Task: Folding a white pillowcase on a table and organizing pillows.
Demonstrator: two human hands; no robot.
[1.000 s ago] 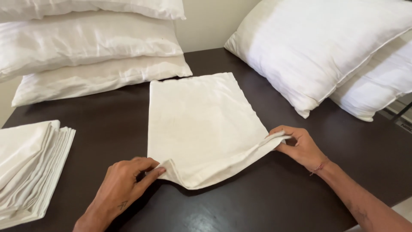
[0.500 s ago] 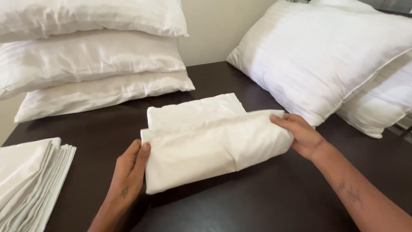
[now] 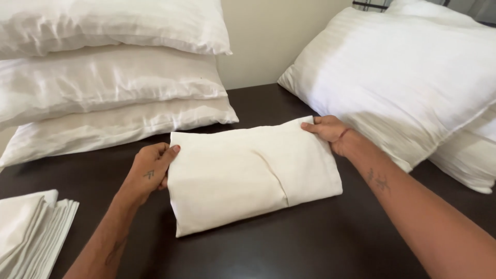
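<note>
Your left hand (image 3: 150,173) rests flat against the left edge of the folded cream pillowcase (image 3: 253,173), fingers together and extended, not clamped on it. Your right hand (image 3: 326,132) sits at the far right corner, fingers curled onto the cloth's edge. The pillowcase lies in the middle of the dark table (image 3: 289,248), between the stacked pillows (image 3: 108,88) and the large striped pillow (image 3: 403,77). The overlapping flap near the centre looks loose; press unevenly and it could slide open or crease crookedly.
</note>
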